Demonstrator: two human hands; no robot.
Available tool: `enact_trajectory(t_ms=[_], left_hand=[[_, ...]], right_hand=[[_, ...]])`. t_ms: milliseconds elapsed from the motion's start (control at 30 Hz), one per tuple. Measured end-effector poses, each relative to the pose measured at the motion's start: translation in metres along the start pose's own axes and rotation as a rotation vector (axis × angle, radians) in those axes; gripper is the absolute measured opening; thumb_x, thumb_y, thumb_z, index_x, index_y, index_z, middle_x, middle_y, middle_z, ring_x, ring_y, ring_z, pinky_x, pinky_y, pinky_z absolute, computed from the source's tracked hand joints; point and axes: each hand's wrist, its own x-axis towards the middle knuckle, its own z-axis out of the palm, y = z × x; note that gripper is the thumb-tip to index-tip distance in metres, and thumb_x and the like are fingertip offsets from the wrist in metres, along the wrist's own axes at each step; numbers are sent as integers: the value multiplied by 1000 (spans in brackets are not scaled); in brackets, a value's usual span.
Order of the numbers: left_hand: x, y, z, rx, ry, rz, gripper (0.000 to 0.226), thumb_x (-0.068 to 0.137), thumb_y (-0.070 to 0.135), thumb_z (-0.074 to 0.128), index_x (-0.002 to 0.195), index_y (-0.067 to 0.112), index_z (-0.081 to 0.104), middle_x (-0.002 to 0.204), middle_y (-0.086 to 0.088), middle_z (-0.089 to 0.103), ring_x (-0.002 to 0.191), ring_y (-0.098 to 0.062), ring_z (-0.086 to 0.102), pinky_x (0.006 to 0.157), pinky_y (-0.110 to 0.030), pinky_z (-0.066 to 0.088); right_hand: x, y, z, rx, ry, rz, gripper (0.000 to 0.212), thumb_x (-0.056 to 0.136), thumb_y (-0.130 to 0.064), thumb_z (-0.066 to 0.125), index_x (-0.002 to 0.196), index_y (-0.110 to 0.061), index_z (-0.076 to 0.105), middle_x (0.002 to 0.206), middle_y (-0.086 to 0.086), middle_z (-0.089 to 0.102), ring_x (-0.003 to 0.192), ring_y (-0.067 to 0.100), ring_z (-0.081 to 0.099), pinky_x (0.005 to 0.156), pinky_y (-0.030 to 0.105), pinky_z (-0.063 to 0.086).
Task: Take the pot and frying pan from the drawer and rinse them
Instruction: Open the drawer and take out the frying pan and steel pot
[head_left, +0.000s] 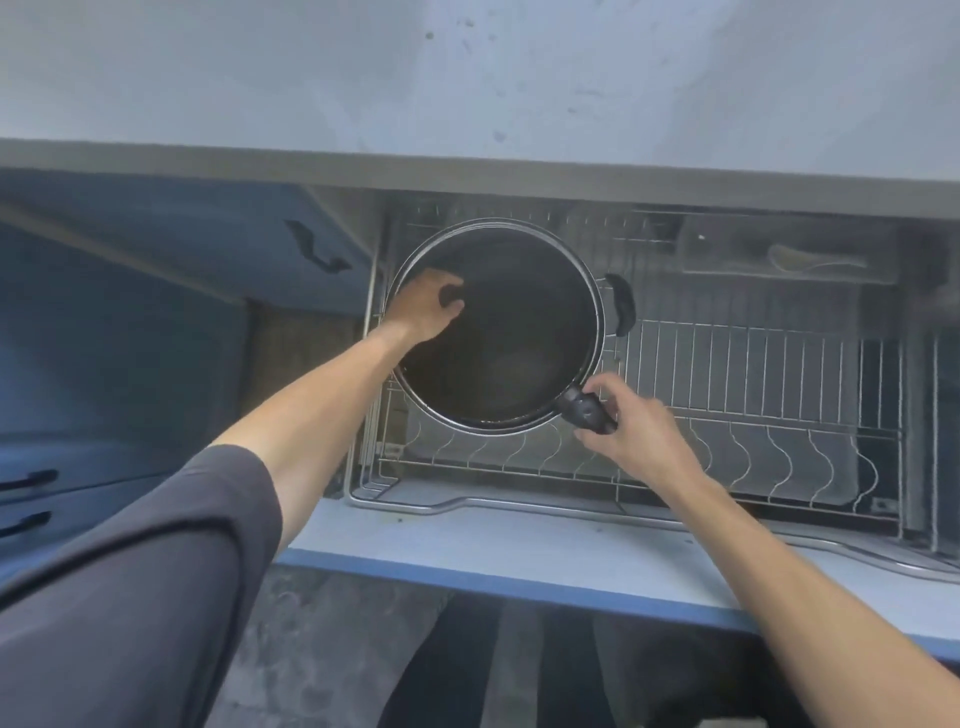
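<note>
1. Head view looks down into an open pull-out drawer (571, 540) with a wire rack (753, 374) inside, under the pale grey worktop (467, 78).
2. A dark round frying pan (498, 332) with a metal rim sits in the left part of the rack, apparently on top of a pot whose black side handle (623, 306) sticks out on its right; the pot's body is hidden.
3. The left hand (423, 306) lies on the pan's left rim, fingers curled over the edge into the pan; its grip looks closed on the rim.
4. The right hand (636, 426) is at the pan's black handle (587, 413) at the lower right, fingers wrapped around it, so this grip holds the handle.
5. A grey tray (779, 249) with a pale spoon-like thing sits at the rack's back right.
6. Blue cabinet fronts (130, 312) with black handles stand to the left of the drawer.
7. A dark sleeve (130, 571) covers the left upper arm.
</note>
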Motion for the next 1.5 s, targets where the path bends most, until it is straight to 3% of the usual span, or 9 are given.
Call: enact_trajectory(t_ms=[400, 533, 633, 733, 867, 1000, 1133, 1300, 1500], left_hand=[[-21, -5, -18, -46, 100, 112, 32, 90, 16, 58, 120, 24, 60, 136, -3, 44, 125, -17, 44, 101, -19, 27], [-51, 2, -41, -40, 62, 128, 24, 87, 17, 57, 105, 31, 62, 121, -3, 61, 108, -18, 58, 98, -31, 42], [-89, 15, -62, 50, -24, 148, 22, 84, 23, 58, 98, 39, 61, 99, 10, 65, 88, -10, 59, 88, -34, 48], [-133, 31, -84, 50, -106, 175, 22, 80, 26, 64, 92, 45, 60, 79, 28, 62, 77, 8, 58, 77, -25, 44], [-186, 61, -125, 52, -101, 261, 23, 75, 30, 67, 88, 48, 60, 91, 43, 54, 82, 17, 52, 69, -19, 39], [-218, 97, -183, 19, 58, 319, 23, 73, 35, 64, 92, 47, 60, 97, 32, 58, 88, 2, 57, 77, -23, 45], [-212, 131, -249, -83, 190, 410, 29, 76, 11, 70, 89, 37, 68, 91, 34, 61, 83, 11, 57, 74, -6, 42], [-160, 152, -309, -27, 266, 386, 32, 78, 11, 68, 87, 41, 66, 75, 41, 60, 71, 13, 58, 70, -12, 46], [-85, 160, -330, 63, 298, 276, 19, 78, 27, 68, 90, 42, 65, 93, 5, 69, 89, -16, 64, 73, -28, 44]], right_hand=[[-22, 19, -34, 87, -46, -11, 42, 69, -25, 77, 98, -44, 54, 71, -2, 66, 57, 12, 51, 59, 19, 44], [-51, 22, -58, 73, -61, -47, 44, 67, -26, 79, 97, -45, 53, 67, -4, 64, 52, 11, 45, 59, 24, 41], [-81, 23, -81, 55, -97, -62, 45, 66, -28, 80, 98, -46, 53, 69, -1, 64, 60, 23, 49, 63, 30, 44], [-116, 19, -112, 63, -131, -85, 44, 68, -26, 79, 99, -46, 54, 61, -7, 55, 54, 15, 36, 56, 26, 35], [-159, -6, -163, 60, -180, -137, 45, 69, -22, 78, 100, -46, 55, 58, -1, 51, 53, 8, 28, 52, 21, 26], [-178, -41, -221, 70, -123, -192, 45, 68, -21, 80, 100, -45, 58, 62, -3, 55, 54, 12, 34, 55, 24, 31], [-165, -83, -280, 42, -13, -247, 42, 68, -19, 80, 96, -44, 61, 65, -4, 60, 57, 18, 42, 58, 23, 35], [-105, -128, -330, -45, 125, -295, 41, 69, -23, 78, 100, -44, 62, 73, -3, 67, 68, 23, 60, 71, 27, 45], [-27, -146, -352, -34, 203, -244, 34, 73, -26, 76, 97, -46, 64, 93, -5, 72, 88, 16, 65, 71, 27, 46]])
